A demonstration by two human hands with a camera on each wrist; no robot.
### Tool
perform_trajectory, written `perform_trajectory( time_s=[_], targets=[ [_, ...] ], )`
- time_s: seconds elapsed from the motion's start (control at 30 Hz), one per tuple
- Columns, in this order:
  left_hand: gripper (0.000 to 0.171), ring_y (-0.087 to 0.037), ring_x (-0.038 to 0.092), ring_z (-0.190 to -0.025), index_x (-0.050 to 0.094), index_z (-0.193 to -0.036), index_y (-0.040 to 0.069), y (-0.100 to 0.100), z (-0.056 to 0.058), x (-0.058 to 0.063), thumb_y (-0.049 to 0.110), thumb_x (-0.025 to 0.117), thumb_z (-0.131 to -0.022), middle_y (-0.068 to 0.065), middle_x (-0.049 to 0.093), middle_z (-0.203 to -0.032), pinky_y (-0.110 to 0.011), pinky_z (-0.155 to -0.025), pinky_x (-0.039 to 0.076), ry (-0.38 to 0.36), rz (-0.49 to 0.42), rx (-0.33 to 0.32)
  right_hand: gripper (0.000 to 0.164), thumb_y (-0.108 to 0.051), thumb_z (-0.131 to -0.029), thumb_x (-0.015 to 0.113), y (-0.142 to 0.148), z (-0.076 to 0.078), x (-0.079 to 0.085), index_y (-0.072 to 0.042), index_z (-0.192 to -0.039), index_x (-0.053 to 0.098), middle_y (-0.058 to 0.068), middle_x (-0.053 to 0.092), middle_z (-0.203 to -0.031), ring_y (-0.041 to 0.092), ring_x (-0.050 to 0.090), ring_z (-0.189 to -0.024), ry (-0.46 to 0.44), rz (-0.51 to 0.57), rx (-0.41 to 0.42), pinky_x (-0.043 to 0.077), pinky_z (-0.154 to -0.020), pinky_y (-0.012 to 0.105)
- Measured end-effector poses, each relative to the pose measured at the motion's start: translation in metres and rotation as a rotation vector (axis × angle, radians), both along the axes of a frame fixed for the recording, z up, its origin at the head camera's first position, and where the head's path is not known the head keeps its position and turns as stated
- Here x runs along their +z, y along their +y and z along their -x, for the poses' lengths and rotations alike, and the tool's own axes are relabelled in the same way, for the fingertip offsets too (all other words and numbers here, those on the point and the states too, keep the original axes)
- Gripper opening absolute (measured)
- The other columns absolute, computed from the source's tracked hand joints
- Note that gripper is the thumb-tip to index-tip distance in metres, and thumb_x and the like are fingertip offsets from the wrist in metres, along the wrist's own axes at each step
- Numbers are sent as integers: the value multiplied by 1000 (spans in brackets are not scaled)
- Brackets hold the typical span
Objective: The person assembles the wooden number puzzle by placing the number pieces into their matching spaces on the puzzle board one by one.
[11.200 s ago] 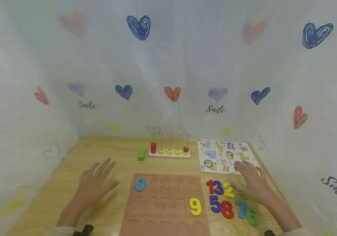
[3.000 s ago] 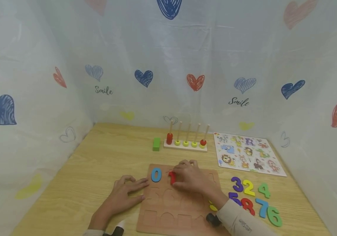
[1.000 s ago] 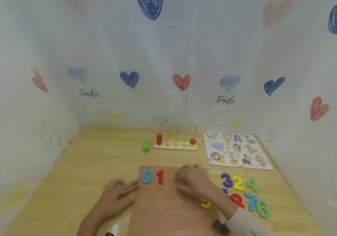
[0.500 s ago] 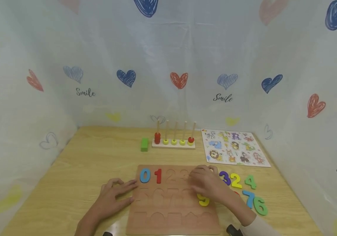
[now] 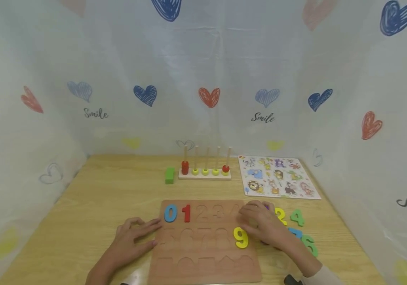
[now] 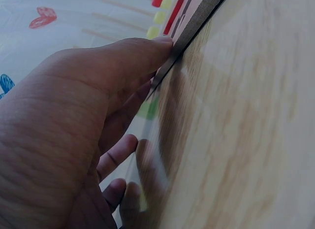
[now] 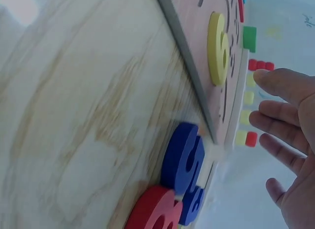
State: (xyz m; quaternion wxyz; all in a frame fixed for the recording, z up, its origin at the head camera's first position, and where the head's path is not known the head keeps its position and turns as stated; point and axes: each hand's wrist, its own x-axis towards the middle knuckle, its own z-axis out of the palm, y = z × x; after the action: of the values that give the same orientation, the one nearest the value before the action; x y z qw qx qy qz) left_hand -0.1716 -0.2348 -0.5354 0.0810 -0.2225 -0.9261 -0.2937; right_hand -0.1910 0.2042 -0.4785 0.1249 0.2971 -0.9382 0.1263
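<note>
Black "Smile" script (image 5: 262,117) on white heart-printed curtain (image 5: 175,130). Brown wooden board (image 5: 203,273): engraved 2 (image 5: 202,212), 3 (image 5: 218,212), blue 0 (image 5: 166,213), red 1 (image 5: 187,213), yellow 9 (image 5: 241,238). Tabletop (image 5: 111,190): yellow 2 (image 5: 280,216), green 4 (image 5: 298,218), green 6 (image 5: 307,240).

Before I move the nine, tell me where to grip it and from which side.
I'd pinch the yellow nine across its round loop, finger and thumb on opposite sides, coming down from above at the right. It lies flat, but its thick rim stands above the board, by the right edge, near the right hand.

Dim, flat light in head view, bright glare on tbl (image 7: 88,91) in R-wrist view, L-wrist view soft
</note>
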Motion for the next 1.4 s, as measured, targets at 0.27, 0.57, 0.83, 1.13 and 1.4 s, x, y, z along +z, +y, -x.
perform_trajectory(
  time_s=[0.27,0.57,0.83,1.13,1.4],
  targets=[
    [45,-21,39,-118,66,-132,33,0,-1,-1,44,73,-90,11,57,-142,-45,-86,25,9,-12,-4,41,-25,-78,87,20,-1,-4,-12,-115,73,0,71,-115,26,55,-116,19,1,-61,30,-94,59],
    [44,-21,40,-116,67,-132,33,1,-2,2,43,73,-90,11,58,-141,-47,-85,27,29,-10,-3,40,-23,-76,88,41,-1,-8,-9,-110,73,2,72,-112,29,56,-114,30,36,-101,29,-92,62],
    [45,-21,41,-115,66,-132,35,1,-2,0,44,73,-89,12,58,-141,-47,-84,29,34,-2,0,42,-23,-79,87,62,-5,-5,-11,-116,73,2,70,-115,30,55,-115,-20,58,-142,28,-93,65],
    [44,-21,42,-114,67,-132,33,1,-4,0,42,74,-89,11,59,-141,-46,-83,29,53,5,-8,41,-27,-79,86,85,-4,-10,-11,-114,72,2,70,-115,32,53,-118,-91,0,-238,26,-94,63],
    [44,-18,41,-113,66,-132,34,1,-4,3,42,73,-90,10,59,-141,-44,-82,29,53,12,-12,48,-28,-77,87,97,-1,-11,-8,-118,71,5,70,-115,36,51,-118,-106,-47,-267,28,-90,64]
  ],
)
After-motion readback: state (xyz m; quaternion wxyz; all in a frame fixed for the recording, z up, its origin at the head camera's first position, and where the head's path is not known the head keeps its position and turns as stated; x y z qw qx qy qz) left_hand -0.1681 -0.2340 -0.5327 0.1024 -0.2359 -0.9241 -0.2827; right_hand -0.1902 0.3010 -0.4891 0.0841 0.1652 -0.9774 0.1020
